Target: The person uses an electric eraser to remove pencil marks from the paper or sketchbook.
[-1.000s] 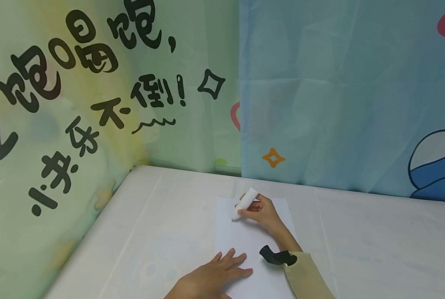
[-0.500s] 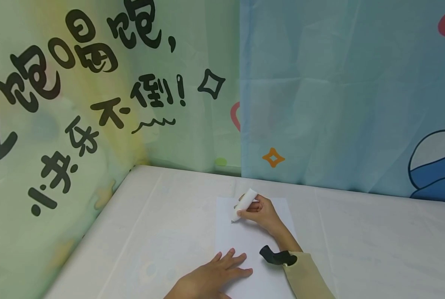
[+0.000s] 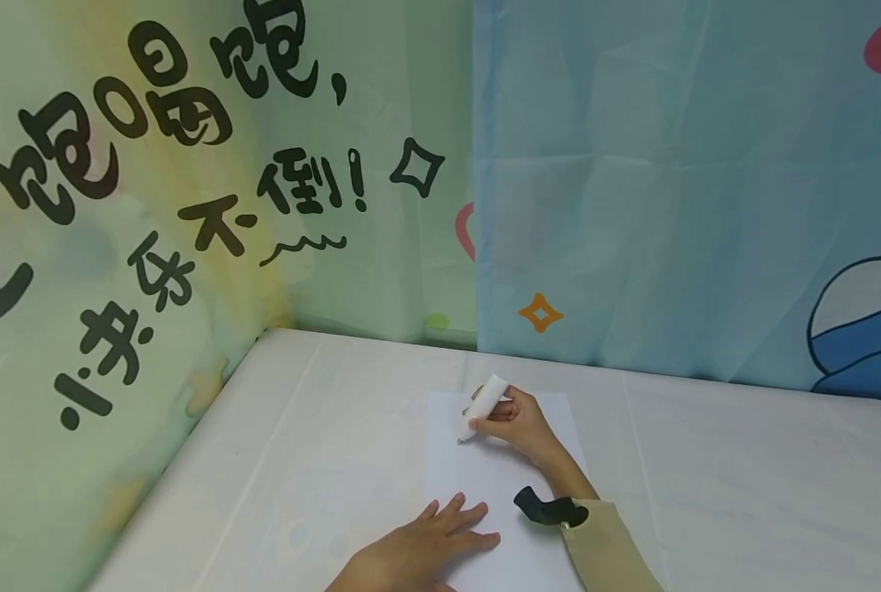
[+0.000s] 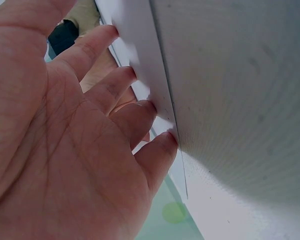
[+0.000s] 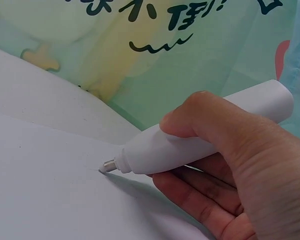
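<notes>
A thick white electric eraser (image 5: 177, 150) is pinched in my right hand (image 3: 517, 423), thumb on top and fingers beneath. Its short metal nose ends in a small white tip right at the surface of a white paper sheet (image 3: 484, 469). The barrel tilts, back end up and to the right. Nearer to me, my left hand (image 3: 428, 547) rests with spread fingers on the lower left of the sheet. In the left wrist view the fingertips (image 4: 165, 142) press along the sheet near its edge (image 4: 167, 80), palm toward the camera.
The sheet lies on a white-covered table (image 3: 322, 436). Behind stand a green printed curtain (image 3: 381, 271) with black characters and a blue curtain (image 3: 632, 205), meeting the table's far and left edges. A black strap (image 3: 547, 507) sits at the right sleeve cuff (image 3: 606, 543).
The eraser's tip has shifted slightly down the sheet toward me, with the right hand still gripping it. My left hand has stayed in place.
</notes>
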A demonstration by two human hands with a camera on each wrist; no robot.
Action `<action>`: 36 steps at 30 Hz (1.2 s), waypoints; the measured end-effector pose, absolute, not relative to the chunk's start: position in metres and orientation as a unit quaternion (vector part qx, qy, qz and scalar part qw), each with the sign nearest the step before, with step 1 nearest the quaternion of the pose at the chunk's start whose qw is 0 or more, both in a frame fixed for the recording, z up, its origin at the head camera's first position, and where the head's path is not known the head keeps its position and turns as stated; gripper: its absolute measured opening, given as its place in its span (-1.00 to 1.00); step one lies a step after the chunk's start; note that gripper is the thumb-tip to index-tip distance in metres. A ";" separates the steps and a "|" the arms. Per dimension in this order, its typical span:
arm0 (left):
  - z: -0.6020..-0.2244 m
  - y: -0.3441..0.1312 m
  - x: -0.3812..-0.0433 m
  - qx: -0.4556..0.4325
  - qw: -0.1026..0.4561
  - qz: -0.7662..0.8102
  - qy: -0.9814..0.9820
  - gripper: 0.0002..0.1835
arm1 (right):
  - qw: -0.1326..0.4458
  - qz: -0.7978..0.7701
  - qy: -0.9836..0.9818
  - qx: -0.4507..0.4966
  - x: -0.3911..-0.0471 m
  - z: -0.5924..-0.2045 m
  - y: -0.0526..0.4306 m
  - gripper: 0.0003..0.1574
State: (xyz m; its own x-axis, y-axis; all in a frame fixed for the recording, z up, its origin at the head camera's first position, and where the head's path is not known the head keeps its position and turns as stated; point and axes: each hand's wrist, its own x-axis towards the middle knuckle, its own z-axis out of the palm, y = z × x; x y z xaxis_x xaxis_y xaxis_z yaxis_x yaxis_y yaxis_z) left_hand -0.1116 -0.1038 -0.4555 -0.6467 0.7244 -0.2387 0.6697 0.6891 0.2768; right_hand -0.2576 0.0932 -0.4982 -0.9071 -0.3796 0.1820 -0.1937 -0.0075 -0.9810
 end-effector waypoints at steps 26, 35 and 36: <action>-0.457 -0.103 -0.113 0.386 0.174 0.076 0.903 -0.21 | 0.057 -0.682 0.699 -0.208 -0.258 -0.499 0.093 -0.47; -0.456 -0.104 -0.110 0.384 0.163 0.083 0.905 -0.21 | 0.066 -0.678 0.698 -0.220 -0.258 -0.498 0.093 -0.49; -0.456 -0.104 -0.110 0.384 0.163 0.084 0.905 -0.21 | 0.066 -0.677 0.699 -0.220 -0.258 -0.498 0.093 -0.50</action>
State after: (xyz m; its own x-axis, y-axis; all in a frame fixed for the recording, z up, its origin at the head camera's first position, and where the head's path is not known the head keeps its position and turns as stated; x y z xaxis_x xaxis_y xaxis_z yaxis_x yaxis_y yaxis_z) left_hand -0.1100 -0.1036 -0.4557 -0.6517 0.7223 -0.2316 0.6675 0.6911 0.2770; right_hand -0.2575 0.0932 -0.4984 -0.8941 -0.3972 0.2068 -0.2191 -0.0148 -0.9756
